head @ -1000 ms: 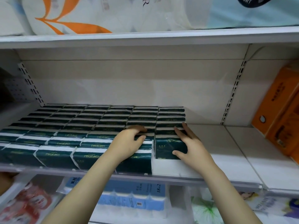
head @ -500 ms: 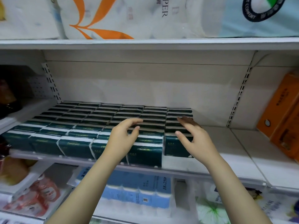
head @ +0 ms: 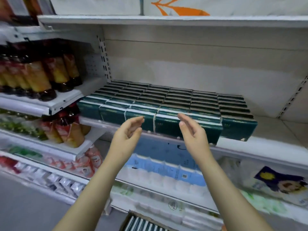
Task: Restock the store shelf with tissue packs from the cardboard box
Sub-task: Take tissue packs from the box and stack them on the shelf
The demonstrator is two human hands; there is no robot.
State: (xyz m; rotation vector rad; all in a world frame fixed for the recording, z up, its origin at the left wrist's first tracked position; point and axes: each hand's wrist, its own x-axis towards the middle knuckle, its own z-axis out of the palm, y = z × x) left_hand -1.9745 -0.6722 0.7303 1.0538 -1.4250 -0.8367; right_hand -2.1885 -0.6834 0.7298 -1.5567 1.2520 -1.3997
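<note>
Both hands have come back off the pack rows since a second ago, and the view has swung left and down. Left hand and right hand hover just in front of the shelf edge, palms facing each other, fingers loosely straight, holding nothing. Just past the fingertips are the tissue packs: dark green, butted tight in rows, probably squared up so the fronts face out. Right of the right hand, white shelf board shows, so the block has room to grow. Down between the forearms, the cardboard box sits open with more packs visible, likely the next reach. Well left of the left hand: bottles, unrelated.
</note>
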